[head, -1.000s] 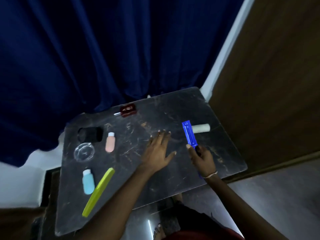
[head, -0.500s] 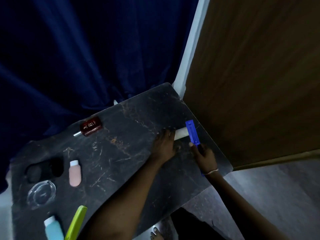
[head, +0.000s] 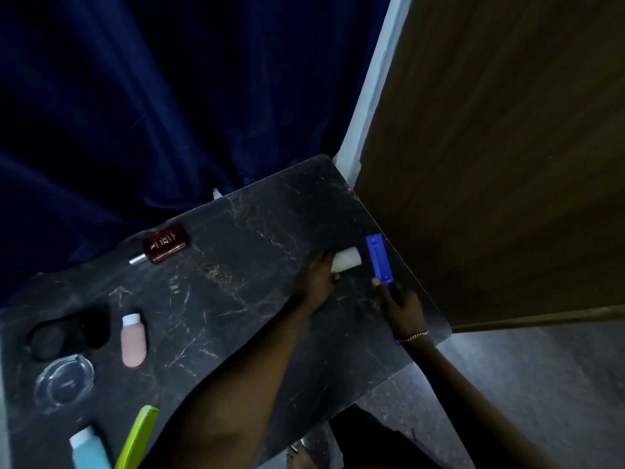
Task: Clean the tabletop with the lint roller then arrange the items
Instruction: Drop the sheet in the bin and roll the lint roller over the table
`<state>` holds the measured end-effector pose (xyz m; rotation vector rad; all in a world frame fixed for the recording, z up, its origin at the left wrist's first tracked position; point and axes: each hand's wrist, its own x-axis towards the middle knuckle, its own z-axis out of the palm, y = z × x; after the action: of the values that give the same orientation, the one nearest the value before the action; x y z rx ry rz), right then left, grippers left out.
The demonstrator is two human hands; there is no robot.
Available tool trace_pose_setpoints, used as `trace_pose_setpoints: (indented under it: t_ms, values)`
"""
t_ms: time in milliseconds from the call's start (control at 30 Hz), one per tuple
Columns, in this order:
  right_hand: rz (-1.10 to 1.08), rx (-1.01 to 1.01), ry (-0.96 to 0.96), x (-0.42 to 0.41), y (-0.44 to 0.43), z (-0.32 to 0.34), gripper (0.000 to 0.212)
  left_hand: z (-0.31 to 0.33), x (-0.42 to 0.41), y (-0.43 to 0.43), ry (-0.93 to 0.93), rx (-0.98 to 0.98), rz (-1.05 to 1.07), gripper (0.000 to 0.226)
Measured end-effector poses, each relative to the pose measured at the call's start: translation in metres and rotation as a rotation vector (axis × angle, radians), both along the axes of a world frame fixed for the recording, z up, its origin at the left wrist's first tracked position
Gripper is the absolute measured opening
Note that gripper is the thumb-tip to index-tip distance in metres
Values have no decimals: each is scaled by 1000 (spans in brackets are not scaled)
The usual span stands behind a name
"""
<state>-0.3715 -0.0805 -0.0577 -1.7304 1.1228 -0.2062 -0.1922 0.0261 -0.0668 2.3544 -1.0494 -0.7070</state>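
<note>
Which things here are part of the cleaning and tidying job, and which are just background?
In the job: lint roller, tabletop, right hand, left hand, perfume bottle, pink bottle, blue bottle, green comb, glass dish.

Background: blue curtain, wooden door.

The lint roller (head: 378, 262), blue-handled with a white roll at nine o'clock, lies on the dark marbled table (head: 236, 282) near its three o'clock edge.
</note>
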Motion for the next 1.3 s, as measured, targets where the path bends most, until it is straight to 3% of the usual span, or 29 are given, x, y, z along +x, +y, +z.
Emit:
trace_pose_setpoints:
  t_ms: [200, 333, 533, 667, 933, 1300]
  values:
    - [175, -160, 21, -9, 22, 23, 45, 24, -2, 58, 135, -213, 195, 59]
    - [346, -325, 25, -19, 47, 39, 29, 43, -15, 108, 137, -342, 219, 53]
    - [527, -477, -40, -32, 87, 59, 27, 70, -42, 180, 56, -434, 290, 53]
    - [688, -519, 40, -43, 98, 70, 44, 83, -53, 218, -11, -412, 245, 57]
    - [955, -590, 175, -31, 137, 111, 40, 113, -80, 271, -167, -277, 30, 64]
    - [1018, -552, 125, -12, 196, 125, 42, 119, -106, 309, -192, -243, 68, 67]
